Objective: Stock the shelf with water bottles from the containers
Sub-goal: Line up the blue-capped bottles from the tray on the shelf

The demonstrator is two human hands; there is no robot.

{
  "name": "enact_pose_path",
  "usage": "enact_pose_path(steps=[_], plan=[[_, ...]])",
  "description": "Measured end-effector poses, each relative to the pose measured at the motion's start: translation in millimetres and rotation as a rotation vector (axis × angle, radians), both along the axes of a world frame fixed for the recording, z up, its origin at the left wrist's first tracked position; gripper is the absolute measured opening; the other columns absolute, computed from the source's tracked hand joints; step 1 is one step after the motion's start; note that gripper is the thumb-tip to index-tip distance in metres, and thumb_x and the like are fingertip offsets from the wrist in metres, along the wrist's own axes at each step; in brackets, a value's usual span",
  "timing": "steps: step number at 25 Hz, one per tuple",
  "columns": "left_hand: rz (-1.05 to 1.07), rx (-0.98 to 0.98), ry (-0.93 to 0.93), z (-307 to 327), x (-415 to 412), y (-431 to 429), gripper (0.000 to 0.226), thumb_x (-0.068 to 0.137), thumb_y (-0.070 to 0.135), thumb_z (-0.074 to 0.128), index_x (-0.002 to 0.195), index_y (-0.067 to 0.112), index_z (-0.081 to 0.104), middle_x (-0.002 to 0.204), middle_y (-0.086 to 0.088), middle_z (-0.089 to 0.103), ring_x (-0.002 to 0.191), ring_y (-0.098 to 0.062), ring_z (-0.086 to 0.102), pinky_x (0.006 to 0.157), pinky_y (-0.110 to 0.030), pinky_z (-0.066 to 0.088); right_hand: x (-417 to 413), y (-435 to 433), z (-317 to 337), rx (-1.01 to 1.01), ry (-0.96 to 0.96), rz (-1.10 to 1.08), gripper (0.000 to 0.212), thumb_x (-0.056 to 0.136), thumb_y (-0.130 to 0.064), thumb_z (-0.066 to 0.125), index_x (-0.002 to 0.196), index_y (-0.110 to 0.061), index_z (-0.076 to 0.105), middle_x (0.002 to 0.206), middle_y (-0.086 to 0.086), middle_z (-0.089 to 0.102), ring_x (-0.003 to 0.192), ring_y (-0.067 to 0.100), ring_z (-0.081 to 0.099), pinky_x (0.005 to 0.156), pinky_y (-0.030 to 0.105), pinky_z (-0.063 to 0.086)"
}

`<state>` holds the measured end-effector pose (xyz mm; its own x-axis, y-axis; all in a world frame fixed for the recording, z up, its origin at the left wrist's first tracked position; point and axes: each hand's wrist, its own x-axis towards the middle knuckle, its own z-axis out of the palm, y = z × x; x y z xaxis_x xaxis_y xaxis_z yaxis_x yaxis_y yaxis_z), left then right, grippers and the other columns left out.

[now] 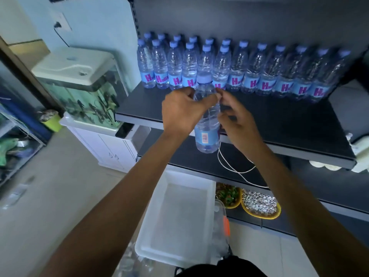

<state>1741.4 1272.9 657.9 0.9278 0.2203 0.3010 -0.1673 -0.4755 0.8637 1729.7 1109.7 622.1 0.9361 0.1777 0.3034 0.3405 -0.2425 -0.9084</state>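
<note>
- A water bottle (206, 118), clear with a pale blue cap and blue label, is held upright in the air at the centre of the view. It hangs just before the front edge of the dark grey shelf (259, 116).
- The left hand (180, 112) wraps round the bottle's upper body from 9 o'clock, fingers curled tight on it.
- The right hand (236, 118) comes in from 3 o'clock. Its thumb and forefinger pinch the bottle's shoulder, and its other fingers curl against the bottle's side.
- Toward 12 o'clock, the stocked bottles (253, 70) stand upright at the back of the shelf, labels facing out. A long rear row spans the shelf's width, and a shorter second row stands in front of it on the left.
- At 6 o'clock, a white plastic tub (151, 236) sits on the floor with no bottles in it.
- Touching the tub's right side is a clear lidded box (220, 220) with an orange clip.
- At 5 o'clock, two yellow bowls (265, 215) of pebbles rest on the lowest shelf.
- A white cord (233, 169) loops over the middle shelf.
- At 9 to 10 o'clock, an aquarium (83, 90) stands on a white cabinet (107, 145).
</note>
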Motion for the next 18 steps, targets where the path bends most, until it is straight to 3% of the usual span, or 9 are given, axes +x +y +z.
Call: enact_pose_path(steps=[3, 5, 9, 11, 13, 15, 18], plan=[[-0.072, -0.05, -0.024, 13.1, 22.9, -24.3, 0.048, 0.074, 0.041, 0.083, 0.053, 0.021, 0.045, 0.043, 0.013, 0.039, 0.044, -0.005, 0.033, 0.048, -0.021, 0.028, 31.2, -30.9, 8.8, -0.016, 0.063, 0.033, 0.047, 0.1, -0.004, 0.055, 0.143, -0.024, 0.054, 0.127, -0.001, 0.068, 0.112, 0.01, 0.067, 0.091, 0.029, 0.056], [-0.116, -0.099, -0.023, 11.5, 40.3, -39.7, 0.041, 0.072, 0.038, 0.082, 0.055, 0.02, 0.049, 0.047, 0.013, 0.039, 0.048, -0.005, 0.032, 0.051, -0.025, 0.029, 48.6, -54.8, 6.0, -0.068, 0.085, 0.077, 0.05, 0.097, -0.005, 0.062, 0.139, -0.032, 0.054, 0.127, -0.005, 0.068, 0.112, 0.005, 0.066, 0.09, 0.022, 0.054], [-0.099, -0.166, -0.002, -14.7, 82.1, -76.8, 0.026, 0.066, 0.04, 0.077, 0.07, 0.016, 0.066, 0.058, 0.001, 0.058, 0.057, -0.013, 0.049, 0.061, -0.032, 0.05, 89.8, -91.1, -13.6, -0.209, 0.084, 0.044, 0.056, 0.091, -0.01, 0.071, 0.141, -0.026, 0.051, 0.114, -0.012, 0.068, 0.086, -0.004, 0.066, 0.077, 0.015, 0.051], [-0.104, -0.164, 0.004, -30.5, 96.0, -98.4, 0.035, 0.063, 0.04, 0.073, 0.083, 0.012, 0.07, 0.073, -0.001, 0.072, 0.071, -0.026, 0.068, 0.075, -0.043, 0.059, 107.4, -105.2, -26.0, -0.255, 0.057, 0.037, 0.054, 0.088, -0.01, 0.074, 0.137, -0.024, 0.055, 0.108, -0.007, 0.071, 0.08, 0.003, 0.066, 0.073, 0.016, 0.051], [-0.113, -0.167, 0.0, -44.9, 105.3, -114.7, 0.043, 0.064, 0.041, 0.068, 0.097, 0.014, 0.072, 0.089, -0.002, 0.076, 0.088, -0.028, 0.073, 0.084, -0.05, 0.058, 122.5, -120.0, -40.6, -0.25, 0.031, 0.037, 0.051, 0.085, -0.01, 0.076, 0.132, -0.021, 0.059, 0.107, 0.0, 0.072, 0.079, 0.001, 0.066, 0.073, 0.017, 0.051], [-0.126, -0.123, -0.005, -54.8, 113.5, -128.1, 0.047, 0.069, 0.042, 0.064, 0.114, 0.027, 0.068, 0.095, 0.005, 0.076, 0.091, -0.02, 0.073, 0.085, -0.047, 0.058, 134.3, -133.3, -57.3, -0.261, 0.008, 0.001, 0.049, 0.079, -0.022, 0.079, 0.125, -0.021, 0.06, 0.109, 0.002, 0.07, 0.085, 0.002, 0.066, 0.077, 0.025, 0.053], [-0.158, -0.141, 0.011, -62.9, 127.9, -151.5, 0.044, 0.079, 0.034, 0.064, 0.122, 0.039, 0.059, 0.099, 0.006, 0.074, 0.09, -0.017, 0.071, 0.084, -0.046, 0.058, 154.1, -145.9, -79.0, -0.223, 0.014, -0.029, 0.056, 0.074, -0.042, 0.08, 0.123, -0.027, 0.057, 0.116, 0.001, 0.064, 0.1, 0.019, 0.068, 0.082, 0.047, 0.059]])
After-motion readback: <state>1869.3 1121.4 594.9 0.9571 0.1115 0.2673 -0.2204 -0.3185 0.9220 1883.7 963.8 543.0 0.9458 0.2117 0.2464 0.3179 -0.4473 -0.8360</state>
